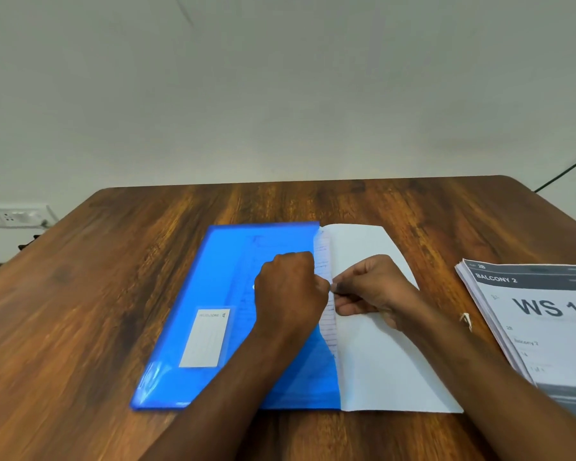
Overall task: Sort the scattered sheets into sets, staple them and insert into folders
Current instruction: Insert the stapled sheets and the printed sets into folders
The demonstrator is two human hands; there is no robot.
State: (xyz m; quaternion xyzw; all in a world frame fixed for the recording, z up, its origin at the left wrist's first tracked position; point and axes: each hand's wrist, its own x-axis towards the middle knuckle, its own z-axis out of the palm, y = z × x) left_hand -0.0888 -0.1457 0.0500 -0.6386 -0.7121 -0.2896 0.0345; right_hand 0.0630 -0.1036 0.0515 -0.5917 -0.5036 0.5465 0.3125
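At centre frame, a person's left hand (290, 287), fingers curled in a fist-like grip, rests on the open right edge of a blue folder (213, 314) lying on the wooden table (113, 261). The right hand (369, 287) pinches a set of white sheets (379, 361) half inside that edge. A printed stack (539, 321) sits at right; bare wood lies beyond and left.
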